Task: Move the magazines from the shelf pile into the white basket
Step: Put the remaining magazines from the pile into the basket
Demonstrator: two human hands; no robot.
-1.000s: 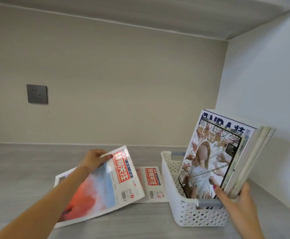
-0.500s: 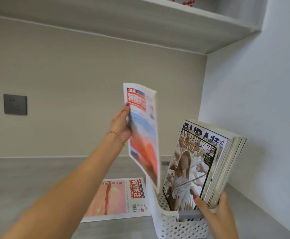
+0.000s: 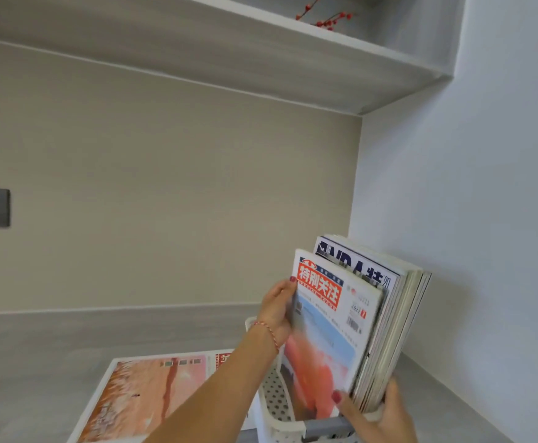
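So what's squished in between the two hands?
In the head view, the red-titled magazine stands in the white basket, between the left hand on its left edge and the right hand, which steadies the upright stack behind it.

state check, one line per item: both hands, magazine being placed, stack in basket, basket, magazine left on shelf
left hand: gripping the red-title magazine's left edge
right hand: steadying the stack's lower corner
red-title magazine: upright, at the stack's front, bottom inside the basket
magazine stack: standing in the basket, leaning right
white basket: on the shelf, holding magazines
last magazine: flat on the shelf, left of the basket
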